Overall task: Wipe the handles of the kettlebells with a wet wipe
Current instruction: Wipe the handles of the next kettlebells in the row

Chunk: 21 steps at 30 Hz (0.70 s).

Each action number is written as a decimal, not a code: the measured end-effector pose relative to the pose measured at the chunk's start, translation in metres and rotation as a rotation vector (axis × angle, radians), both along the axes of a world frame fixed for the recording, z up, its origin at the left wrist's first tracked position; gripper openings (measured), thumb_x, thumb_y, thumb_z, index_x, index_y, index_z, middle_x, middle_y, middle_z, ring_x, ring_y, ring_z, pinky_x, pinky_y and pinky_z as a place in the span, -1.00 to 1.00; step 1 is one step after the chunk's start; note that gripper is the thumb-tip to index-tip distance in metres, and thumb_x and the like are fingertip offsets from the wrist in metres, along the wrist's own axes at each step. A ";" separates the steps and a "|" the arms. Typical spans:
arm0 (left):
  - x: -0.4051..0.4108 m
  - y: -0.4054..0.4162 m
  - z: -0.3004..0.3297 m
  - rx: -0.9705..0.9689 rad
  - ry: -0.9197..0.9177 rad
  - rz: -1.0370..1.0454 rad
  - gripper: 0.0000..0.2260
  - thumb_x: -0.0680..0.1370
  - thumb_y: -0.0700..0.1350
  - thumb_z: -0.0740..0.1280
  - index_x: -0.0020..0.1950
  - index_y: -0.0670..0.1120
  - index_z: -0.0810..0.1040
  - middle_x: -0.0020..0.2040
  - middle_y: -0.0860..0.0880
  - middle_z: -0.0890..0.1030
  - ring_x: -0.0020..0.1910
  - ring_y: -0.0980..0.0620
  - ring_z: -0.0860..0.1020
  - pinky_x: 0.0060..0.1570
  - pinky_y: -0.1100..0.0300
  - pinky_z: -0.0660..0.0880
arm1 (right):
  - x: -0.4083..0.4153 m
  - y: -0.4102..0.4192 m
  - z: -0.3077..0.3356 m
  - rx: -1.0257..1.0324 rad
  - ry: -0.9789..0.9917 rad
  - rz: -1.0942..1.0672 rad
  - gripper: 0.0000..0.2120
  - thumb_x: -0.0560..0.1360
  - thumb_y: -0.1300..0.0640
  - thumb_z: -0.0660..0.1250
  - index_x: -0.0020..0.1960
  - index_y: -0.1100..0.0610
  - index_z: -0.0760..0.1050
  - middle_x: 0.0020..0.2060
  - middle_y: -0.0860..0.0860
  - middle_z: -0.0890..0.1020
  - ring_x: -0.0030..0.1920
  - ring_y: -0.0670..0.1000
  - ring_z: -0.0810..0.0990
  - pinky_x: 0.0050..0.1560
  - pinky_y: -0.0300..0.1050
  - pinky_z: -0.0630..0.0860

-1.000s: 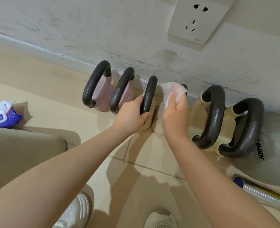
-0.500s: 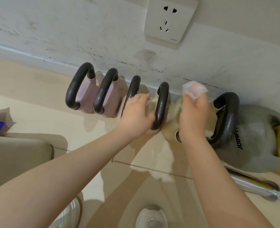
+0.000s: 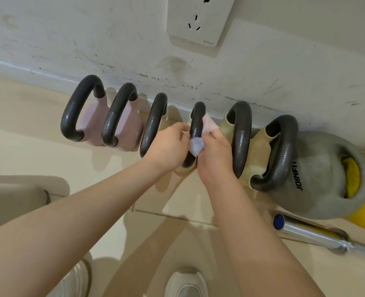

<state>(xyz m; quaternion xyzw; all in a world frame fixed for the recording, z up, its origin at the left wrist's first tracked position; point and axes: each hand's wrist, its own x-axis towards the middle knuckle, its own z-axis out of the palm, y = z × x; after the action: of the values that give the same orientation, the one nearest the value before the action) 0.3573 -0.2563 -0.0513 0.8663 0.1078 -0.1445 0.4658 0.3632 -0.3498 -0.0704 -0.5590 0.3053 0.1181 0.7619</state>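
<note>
Head view: six small kettlebells stand in a row on the floor along its far edge, against the wall, with a larger grey kettlebell (image 3: 325,176) at the right end of the row. The fourth handle (image 3: 196,123) from the left is the one being worked. The right hand (image 3: 214,155) has its fingers curled round the wet wipe (image 3: 195,145), pressing it against the right side and front of that handle; part of the wipe shows above the fingers and part below. The left hand (image 3: 168,146) sits on the other side of the same handle, fingers bent with their tips at the bar, seemingly steadying the bell; whether it truly grips the bar I cannot tell.

The step in hand looks like wiping this fourth handle. The next move likely calls for sliding the wipe along the curve to both ends of the bar, then shifting rightward to the fifth handle (image 3: 241,136) and sixth handle (image 3: 282,151), which stand close together, so the fingers must thread between them. A steel bar (image 3: 314,234) lies on the floor nearer the person.
</note>
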 end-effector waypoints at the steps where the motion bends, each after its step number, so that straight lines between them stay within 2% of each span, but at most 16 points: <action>1: 0.001 0.000 0.000 -0.030 0.009 0.006 -0.67 0.61 -0.13 0.06 0.33 -0.11 0.43 0.09 -0.14 0.62 0.01 -0.09 0.56 -0.07 0.18 0.43 | -0.004 0.000 -0.002 0.023 -0.017 0.029 -0.71 0.59 0.22 0.14 0.20 0.03 0.53 0.05 0.01 0.65 0.00 -0.06 0.63 -0.02 -0.22 0.56; 3: 0.002 -0.002 0.000 -0.032 -0.019 -0.055 -0.68 0.63 -0.12 0.04 0.31 -0.13 0.44 0.12 -0.17 0.60 0.07 -0.12 0.55 0.06 0.06 0.47 | -0.008 -0.001 -0.003 0.052 -0.029 0.075 -0.69 0.57 0.18 0.18 0.29 0.09 0.48 0.18 0.06 0.60 0.16 -0.02 0.57 0.20 -0.11 0.49; 4: 0.002 -0.002 -0.001 -0.029 -0.033 -0.086 -0.68 0.63 -0.12 0.03 0.26 -0.14 0.47 0.10 -0.17 0.60 0.05 -0.13 0.55 0.06 0.02 0.47 | -0.006 -0.003 -0.003 0.089 -0.040 0.074 -0.68 0.54 0.17 0.23 0.27 0.17 0.48 0.14 0.08 0.61 0.14 -0.01 0.58 0.20 -0.09 0.49; 5: 0.003 -0.002 -0.002 -0.038 -0.048 -0.095 -0.69 0.62 -0.12 0.04 0.21 -0.14 0.50 0.05 -0.16 0.61 -0.01 -0.11 0.56 0.00 0.02 0.48 | -0.003 -0.004 0.000 0.148 -0.057 0.056 -0.70 0.50 0.18 0.26 0.20 0.25 0.50 0.01 0.08 0.65 0.03 -0.03 0.63 0.11 -0.13 0.53; 7: 0.005 -0.001 -0.001 -0.176 0.010 0.001 -0.71 0.62 -0.13 0.05 0.15 -0.11 0.54 -0.10 -0.08 0.60 -0.19 -0.03 0.53 -0.21 0.13 0.45 | 0.004 -0.003 0.005 0.248 -0.067 -0.021 -0.77 0.46 0.25 0.23 0.08 0.25 0.52 -0.26 0.03 0.65 -0.26 -0.09 0.64 -0.21 -0.24 0.57; 8: 0.006 0.000 0.000 -0.274 0.068 0.079 -0.71 0.63 -0.13 0.05 0.15 -0.08 0.55 -0.15 -0.05 0.58 -0.22 0.00 0.51 -0.23 0.16 0.45 | 0.005 -0.002 0.004 0.223 -0.055 -0.061 -0.80 0.46 0.27 0.21 0.03 0.21 0.55 -0.32 0.00 0.64 -0.33 -0.11 0.63 -0.30 -0.27 0.55; 10: 0.007 0.000 0.003 -0.432 0.187 0.204 -0.72 0.63 -0.12 0.05 0.18 -0.07 0.52 -0.18 0.00 0.58 -0.21 0.04 0.53 -0.13 0.16 0.51 | 0.000 0.001 0.000 0.002 -0.065 -0.114 -0.84 0.50 0.26 0.22 -0.14 0.10 0.55 -0.36 -0.04 0.58 -0.33 -0.10 0.58 -0.28 -0.24 0.54; 11: 0.007 0.000 0.002 -0.465 0.214 0.224 -0.72 0.64 -0.12 0.05 0.21 -0.07 0.51 -0.19 0.02 0.58 -0.22 0.06 0.55 -0.11 0.19 0.52 | -0.003 0.003 -0.005 -0.104 -0.097 -0.124 -0.83 0.53 0.27 0.20 -0.13 0.06 0.51 -0.30 -0.05 0.57 -0.24 -0.07 0.58 -0.17 -0.16 0.53; 13: 0.006 0.000 0.000 -0.470 0.209 0.233 -0.73 0.64 -0.14 0.06 0.23 -0.07 0.49 -0.20 0.04 0.58 -0.27 0.12 0.55 -0.20 0.28 0.53 | -0.002 0.006 -0.008 -0.208 -0.143 -0.111 -0.74 0.55 0.30 0.16 0.11 -0.01 0.43 -0.12 -0.09 0.56 -0.01 -0.06 0.57 0.02 -0.13 0.51; 15: 0.007 0.000 -0.003 -0.464 0.185 0.249 -0.74 0.62 -0.19 0.10 0.22 -0.11 0.51 -0.21 0.04 0.58 -0.38 0.23 0.55 -0.37 0.41 0.48 | 0.006 0.010 -0.005 -0.257 -0.123 -0.034 -0.64 0.56 0.27 0.17 0.30 -0.01 0.36 -0.04 -0.12 0.53 0.01 -0.11 0.55 -0.03 -0.24 0.51; 16: 0.007 -0.001 -0.005 -0.463 0.177 0.257 -0.75 0.62 -0.21 0.12 0.20 -0.12 0.52 -0.24 0.03 0.58 -0.46 0.26 0.53 -0.42 0.43 0.45 | 0.011 0.011 -0.007 -0.269 -0.104 0.022 -0.70 0.58 0.22 0.16 0.27 0.01 0.41 -0.05 -0.10 0.54 -0.03 -0.11 0.55 -0.07 -0.25 0.50; 17: 0.008 -0.001 -0.006 -0.468 0.175 0.269 -0.76 0.61 -0.22 0.13 0.18 -0.14 0.54 -0.27 0.02 0.57 -0.52 0.28 0.50 -0.45 0.43 0.43 | 0.014 0.012 -0.006 -0.258 -0.065 0.073 -0.79 0.60 0.16 0.14 0.13 0.01 0.50 -0.10 -0.07 0.56 -0.06 -0.08 0.56 -0.09 -0.22 0.51; 19: 0.009 -0.001 -0.007 -0.479 0.186 0.301 -0.76 0.60 -0.22 0.14 0.16 -0.14 0.56 -0.32 0.02 0.56 -0.57 0.27 0.46 -0.44 0.40 0.42 | 0.013 0.012 -0.006 -0.247 0.015 0.147 -0.76 0.61 0.10 0.10 -0.17 -0.04 0.46 -0.21 -0.05 0.55 -0.15 -0.06 0.55 -0.16 -0.19 0.50; 21: 0.009 0.000 -0.005 -0.494 0.202 0.317 -0.75 0.59 -0.22 0.14 0.13 -0.13 0.58 -0.34 0.01 0.54 -0.57 0.26 0.45 -0.45 0.39 0.42 | 0.007 0.009 -0.004 -0.285 0.058 0.210 -0.78 0.61 0.09 0.10 -0.18 0.00 0.41 -0.25 -0.07 0.51 -0.22 -0.11 0.50 -0.25 -0.22 0.43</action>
<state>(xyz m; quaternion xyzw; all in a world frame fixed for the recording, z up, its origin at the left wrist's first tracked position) 0.3665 -0.2566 -0.0568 0.6806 0.2488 -0.1771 0.6660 0.3702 -0.3405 -0.0741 -0.6864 0.2809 0.1685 0.6493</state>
